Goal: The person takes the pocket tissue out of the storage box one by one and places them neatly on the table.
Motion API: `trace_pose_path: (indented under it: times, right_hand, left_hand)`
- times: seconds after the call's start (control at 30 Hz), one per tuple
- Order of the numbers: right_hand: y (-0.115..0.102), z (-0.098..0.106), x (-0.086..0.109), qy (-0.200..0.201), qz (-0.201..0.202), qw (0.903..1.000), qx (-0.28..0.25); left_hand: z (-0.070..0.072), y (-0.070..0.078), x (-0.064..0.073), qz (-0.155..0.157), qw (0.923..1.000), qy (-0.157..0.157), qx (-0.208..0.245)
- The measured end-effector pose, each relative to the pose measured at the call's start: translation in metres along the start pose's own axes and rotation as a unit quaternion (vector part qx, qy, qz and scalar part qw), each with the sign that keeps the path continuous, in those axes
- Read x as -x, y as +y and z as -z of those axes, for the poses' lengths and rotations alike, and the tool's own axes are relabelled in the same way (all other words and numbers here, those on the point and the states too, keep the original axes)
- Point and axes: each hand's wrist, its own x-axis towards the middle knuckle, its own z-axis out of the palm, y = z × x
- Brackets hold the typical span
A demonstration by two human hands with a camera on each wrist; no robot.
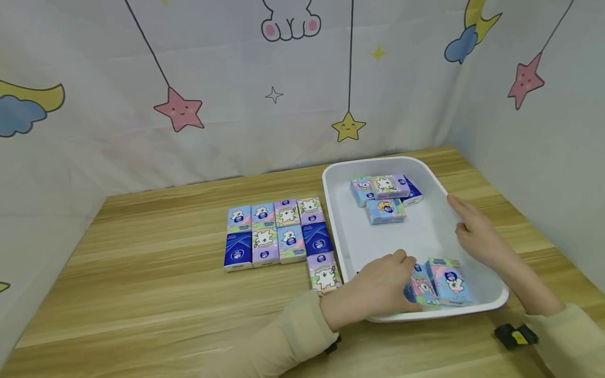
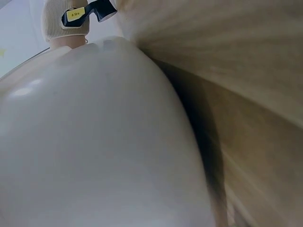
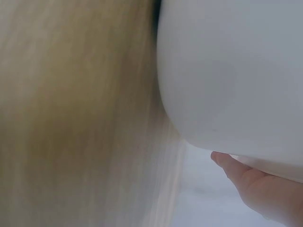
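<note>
A white plastic tray [image 1: 342,215] stands on the wooden table, with small tissue packs inside. My left hand [image 1: 378,286] reaches over its near left corner, fingers and thumb curled around a dark blue tissue pack [image 1: 410,292] that it mostly hides. Just right of that hand lie a pink and blue pack [image 1: 424,286] and a light blue pack [image 1: 451,283]. At the far end, several packs are clustered, a purple one [image 1: 391,186] lying on top. My right hand [image 1: 479,233] holds the right rim; in the right wrist view its fingers [image 3: 251,182] lie along the tray's edge.
Left of the tray, tissue packs [image 1: 263,244] lie side by side in rows, with one more purple pack [image 1: 325,273] at the tray's left wall. A printed cloth [image 1: 264,131] hangs behind the table [image 1: 156,283], and another cloth [image 1: 539,157] borders the right side.
</note>
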Motion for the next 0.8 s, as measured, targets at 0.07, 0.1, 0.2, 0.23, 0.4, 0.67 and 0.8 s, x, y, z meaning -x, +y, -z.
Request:
trace_pose_path:
  times: [0.07, 0.1, 0.2, 0.23, 0.4, 0.67, 0.8]
  right_hand:
    - [0.0, 0.0, 0.0, -0.001, -0.003, 1.0, 0.001]
    - [0.0, 0.0, 0.0, -0.002, -0.003, 1.0, 0.001]
    - [0.001, 0.0, 0.0, -0.001, -0.002, 1.0, 0.0]
    - [0.001, 0.0, 0.0, 0.0, 0.0, 1.0, 0.0]
    - [0.002, 0.0, 0.0, 0.0, 0.005, 1.0, -0.001]
    - [0.001, 0.001, 0.0, -0.003, 0.003, 1.0, -0.003]
    - [0.001, 0.0, 0.0, -0.004, 0.001, 1.0, 0.0]
  left_hand:
    - [0.0, 0.0, 0.0, 0.004, 1.0, 0.001, 0.004]
    - [0.0, 0.0, -0.001, 0.006, 1.0, 0.001, 0.006]
    - [0.0, -0.001, -0.001, 0.009, 0.9999, 0.004, 0.012]
    - [0.0, -0.001, -0.001, 0.009, 0.9999, 0.005, 0.013]
    - [0.003, -0.004, 0.001, 0.008, 0.9994, 0.017, 0.029]
    - [0.009, -0.01, 0.007, 0.01, 0.9956, 0.061, 0.07]
    - [0.012, -0.014, 0.012, 0.015, 0.9931, 0.077, 0.087]
